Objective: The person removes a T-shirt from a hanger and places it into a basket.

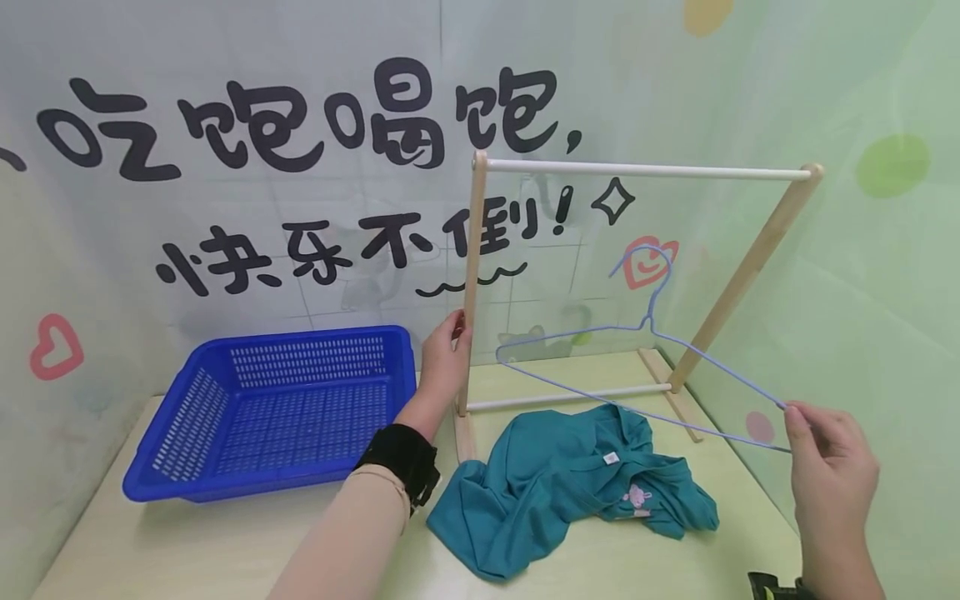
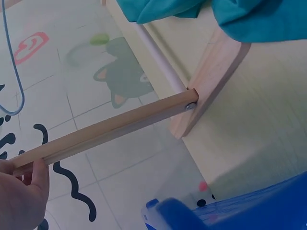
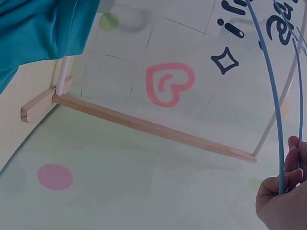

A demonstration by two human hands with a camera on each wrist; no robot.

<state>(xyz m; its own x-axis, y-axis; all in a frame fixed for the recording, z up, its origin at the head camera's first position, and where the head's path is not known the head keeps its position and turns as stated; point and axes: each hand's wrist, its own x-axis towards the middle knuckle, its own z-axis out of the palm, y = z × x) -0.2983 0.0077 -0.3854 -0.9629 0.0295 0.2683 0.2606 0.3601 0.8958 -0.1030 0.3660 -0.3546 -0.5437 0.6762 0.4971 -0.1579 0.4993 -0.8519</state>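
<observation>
My left hand [image 1: 447, 357] grips the left wooden post of a small clothes rack [image 1: 645, 170], about midway up; in the left wrist view its fingers [image 2: 40, 175] pinch that post [image 2: 110, 127]. A thin blue clothes hanger [image 1: 712, 358] is held by one end in my right hand [image 1: 832, 467], its hook upward below the rack's top bar. The right wrist view shows thumb and fingers around the hanger's wire [image 3: 274, 96]. Below the hanger a crumpled teal garment [image 1: 540, 483], with a white tag and a small pink print, lies on the table.
A blue plastic basket [image 1: 300, 483] with perforated walls stands left of the rack on the pale table [image 1: 247, 550]. Printed wall sheets [image 1: 300, 42] with black lettering enclose the back and sides. The rack's white lower bar [image 1: 562, 398] runs behind the garment.
</observation>
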